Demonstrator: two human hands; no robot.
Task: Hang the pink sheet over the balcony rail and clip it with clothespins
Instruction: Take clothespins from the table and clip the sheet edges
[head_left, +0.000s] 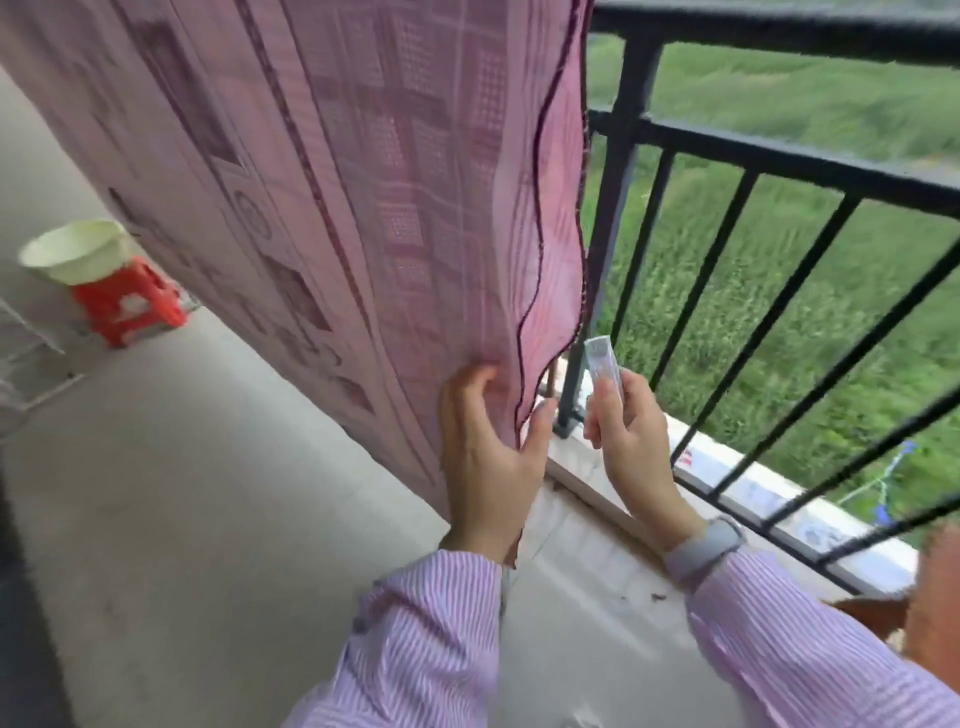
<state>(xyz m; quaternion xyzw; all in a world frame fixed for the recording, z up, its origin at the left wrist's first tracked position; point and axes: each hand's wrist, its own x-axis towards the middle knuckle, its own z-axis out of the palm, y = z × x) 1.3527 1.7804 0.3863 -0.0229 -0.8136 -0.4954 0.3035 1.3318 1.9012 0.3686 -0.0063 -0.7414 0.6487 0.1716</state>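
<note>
Clipping is the step in hand, judging by how things lie: the pink sheet (363, 171) is already hanging over the balcony rail (779, 28), its dark-stitched side edge falling beside the black corner post (618, 208). The left hand (488, 447) is pinching the sheet's lower edge, fingers curled behind the cloth and thumb in front, gathering it near the foot of the post. The right hand (631, 431) is gripping a pale, translucent clothespin (602, 364) upright between thumb and fingers, just beside the hem but not touching it. Whether the pin's mouth is open I cannot tell.

The next move probably calls for squeezing the pin open and bringing it onto the gathered edge, perhaps catching a railing bar with it, while the left hand is keeping the cloth taut.

Underfoot, a grey concrete floor (182, 493) is running along a low pale ledge (753, 493) under the bars. Farther back, a cream basin (72, 249) is sitting on a red plastic stool (130, 306). Beyond the railing, green grass (779, 234) is showing.
</note>
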